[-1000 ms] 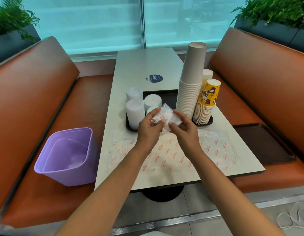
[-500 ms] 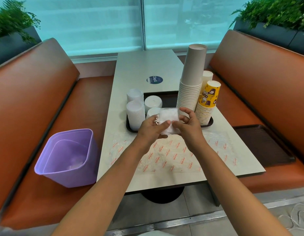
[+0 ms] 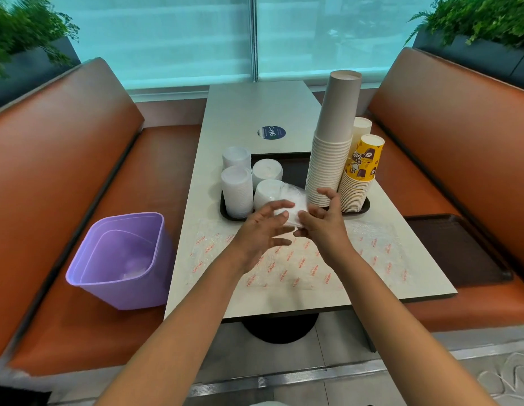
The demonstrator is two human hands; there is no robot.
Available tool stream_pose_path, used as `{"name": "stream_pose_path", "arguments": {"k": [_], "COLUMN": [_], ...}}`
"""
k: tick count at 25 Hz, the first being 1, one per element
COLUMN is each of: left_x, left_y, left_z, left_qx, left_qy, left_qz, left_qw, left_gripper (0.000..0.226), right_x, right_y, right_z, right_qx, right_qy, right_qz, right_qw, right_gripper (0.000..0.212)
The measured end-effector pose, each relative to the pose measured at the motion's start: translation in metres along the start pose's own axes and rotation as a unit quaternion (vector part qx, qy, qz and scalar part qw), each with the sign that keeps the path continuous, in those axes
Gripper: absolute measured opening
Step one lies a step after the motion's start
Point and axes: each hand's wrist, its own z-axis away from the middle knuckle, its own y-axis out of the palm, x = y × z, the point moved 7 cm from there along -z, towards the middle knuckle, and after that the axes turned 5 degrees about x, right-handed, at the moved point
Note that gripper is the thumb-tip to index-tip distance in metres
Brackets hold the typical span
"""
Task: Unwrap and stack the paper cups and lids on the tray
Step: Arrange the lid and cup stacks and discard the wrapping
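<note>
Our left hand has its fingers stretched out nearly straight, the fingertips resting against a clear plastic wrapper holding white lids. Our right hand meets it from the other side; its thumb and lower fingers seem to pinch the wrapper's near edge, while its upper fingers lift loosely curled toward the cups. The picture is blurred here, so we cannot tell the exact grip.

The wrapped lids hang just over the near edge of a dark tray on the desk. On the tray's left side stand four short stacks of white lids, close together. On its right rises a tall stack of plain paper cups, upside down, with a lower stack of yellow printed cups just beside it and another pale stack behind.

Between the tray and us, a sheet of clear plastic with red print lies flat on the desk. A round blue sticker sits beyond the tray.

On the orange bench to our left stands a purple bin. On the bench to our right lies a second dark tray.
</note>
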Motion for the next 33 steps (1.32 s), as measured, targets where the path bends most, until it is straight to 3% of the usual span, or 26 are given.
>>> {"name": "stream_pose_path", "arguments": {"k": [3, 5, 10, 17, 21, 25, 33], "left_x": [0.015, 0.017, 0.029, 0.028, 0.010, 0.010, 0.084], "left_y": [-0.001, -0.007, -0.020, -0.095, -0.176, -0.280, -0.484], "left_z": [0.009, 0.013, 0.027, 0.050, 0.074, 0.093, 0.062], "left_qx": [-0.007, -0.062, -0.130, -0.178, -0.255, -0.322, -0.366], "left_qy": [-0.037, -0.031, 0.004, 0.002, -0.001, -0.060, -0.270], "left_qz": [-0.009, -0.042, -0.121, -0.106, -0.104, -0.099, -0.128], "left_qw": [0.999, 0.997, 0.984, 0.978, 0.961, 0.940, 0.881], "left_gripper": [0.019, 0.019, 0.035, 0.058, 0.046, 0.037, 0.037], "right_x": [-0.006, -0.013, -0.033, -0.054, -0.074, -0.097, -0.208], "right_y": [0.008, 0.008, 0.016, 0.092, 0.175, 0.264, 0.356], "right_z": [0.010, 0.015, 0.020, 0.006, -0.011, -0.038, -0.101], "right_qx": [0.073, 0.097, 0.118, 0.162, 0.192, 0.209, 0.180], "right_qy": [-0.002, 0.004, 0.027, 0.047, 0.041, 0.018, 0.170], "right_qz": [0.039, 0.051, 0.068, 0.130, 0.184, 0.228, 0.304], "right_qw": [0.997, 0.994, 0.990, 0.977, 0.963, 0.951, 0.920], "right_gripper": [0.024, 0.019, 0.033, 0.042, 0.050, 0.052, 0.065]}}
